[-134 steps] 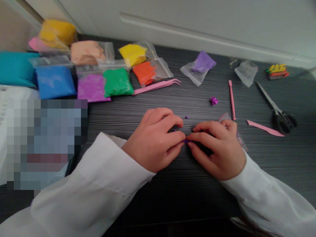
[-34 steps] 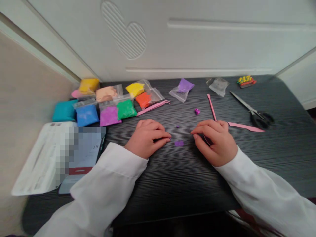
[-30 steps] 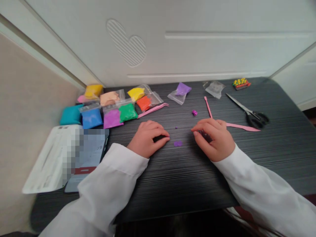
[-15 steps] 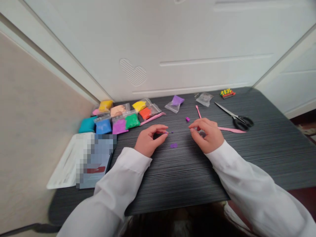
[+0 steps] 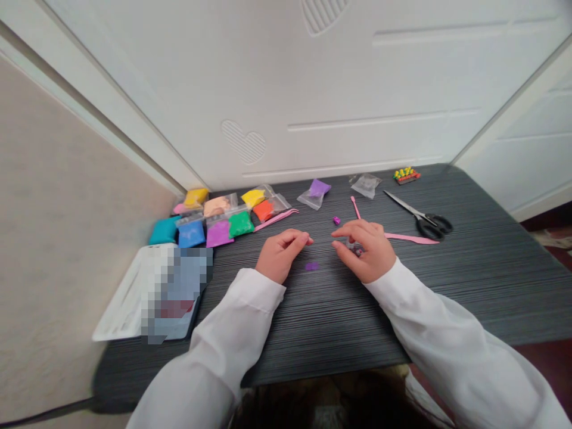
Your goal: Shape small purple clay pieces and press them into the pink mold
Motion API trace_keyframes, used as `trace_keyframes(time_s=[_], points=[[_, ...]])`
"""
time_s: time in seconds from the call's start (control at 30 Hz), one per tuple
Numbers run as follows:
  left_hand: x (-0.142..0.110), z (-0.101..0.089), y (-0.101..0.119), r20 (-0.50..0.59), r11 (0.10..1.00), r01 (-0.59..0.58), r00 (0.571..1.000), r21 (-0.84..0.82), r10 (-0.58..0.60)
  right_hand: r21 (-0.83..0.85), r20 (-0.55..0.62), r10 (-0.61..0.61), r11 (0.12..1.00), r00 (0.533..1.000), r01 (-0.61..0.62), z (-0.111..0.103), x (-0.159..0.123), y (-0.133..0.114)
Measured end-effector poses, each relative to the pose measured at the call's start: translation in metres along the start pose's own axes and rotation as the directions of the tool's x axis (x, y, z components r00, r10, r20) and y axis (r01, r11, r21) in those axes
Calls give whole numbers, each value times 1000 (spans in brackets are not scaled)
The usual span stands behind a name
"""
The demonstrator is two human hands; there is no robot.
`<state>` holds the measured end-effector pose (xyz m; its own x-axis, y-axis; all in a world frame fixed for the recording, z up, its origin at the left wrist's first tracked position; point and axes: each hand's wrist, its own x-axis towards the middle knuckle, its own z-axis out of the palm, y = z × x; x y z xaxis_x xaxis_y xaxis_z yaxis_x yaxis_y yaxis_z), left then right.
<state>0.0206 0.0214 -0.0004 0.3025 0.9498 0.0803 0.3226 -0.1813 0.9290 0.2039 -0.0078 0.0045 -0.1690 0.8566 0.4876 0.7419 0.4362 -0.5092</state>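
Note:
My left hand (image 5: 281, 255) is closed in a pinch over the table, thumb pressed to the forefinger; whatever may be between the tips is too small to make out. Facing it, my right hand (image 5: 367, 250) has its thumb and forefinger apart, with nothing between them. Beneath its palm shows a small shiny bit, mostly hidden. A flat purple strip (image 5: 311, 266) of what looks like clay lies between the hands, nearer the left. Beyond the right fingertips sits a small shiny purple lump (image 5: 336, 220).
Bags of coloured clay (image 5: 241, 224) crowd the back left beside pink tweezers (image 5: 277, 219). Behind the hands lie a purple clay bag (image 5: 320, 189) and a clear bag (image 5: 366, 185). Pink tools (image 5: 413, 239), black-handled scissors (image 5: 431, 224) and a yellow-and-red model (image 5: 406, 175) are at right.
My left thumb and fingers have come together, and the tiny dark speck beside them no longer shows. Both hands are closer together. The whole view has shifted slightly.

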Motion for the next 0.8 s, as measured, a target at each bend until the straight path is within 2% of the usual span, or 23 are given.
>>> trace_keyframes(time_s=[0.17,0.3,0.4,0.47,0.53,0.57,0.63,0.67,0.7,0.73,0.77,0.8], points=[[0,2,-3,86,992,68,995,-111,-59,7,-5,-23,1000,1000,23,1,-1,-6],[-2,5,-7,78,945,155,987,-287,-138,16,-45,-33,999,998,34,0,-1,-6],[-1,2,-8,75,877,212,977,-431,-199,46,-120,13,999,993,-7,-4,0,-2],[-1,0,-7,93,820,234,972,-522,-218,149,-175,86,987,981,-60,-6,1,3],[0,-2,-6,110,769,253,966,-587,-234,375,-177,237,914,955,-157,-6,4,8],[1,-2,-5,115,750,262,963,-608,-243,512,-135,324,832,936,-214,-5,5,10],[1,-2,-3,122,725,272,960,-633,-254,733,1,441,611,898,-300,-3,8,13],[2,-2,-3,127,718,273,960,-641,-251,795,63,459,513,886,-322,-1,8,13],[2,-1,-3,132,716,271,961,-644,-245,827,111,455,452,884,-336,0,9,13],[1,-1,-3,137,721,269,962,-638,-237,830,135,441,439,887,-345,1,8,12],[1,0,-3,141,737,266,963,-622,-229,806,138,420,479,897,-348,1,7,10],[0,1,-3,139,761,259,966,-594,-220,752,122,384,566,915,-338,2,6,8]])
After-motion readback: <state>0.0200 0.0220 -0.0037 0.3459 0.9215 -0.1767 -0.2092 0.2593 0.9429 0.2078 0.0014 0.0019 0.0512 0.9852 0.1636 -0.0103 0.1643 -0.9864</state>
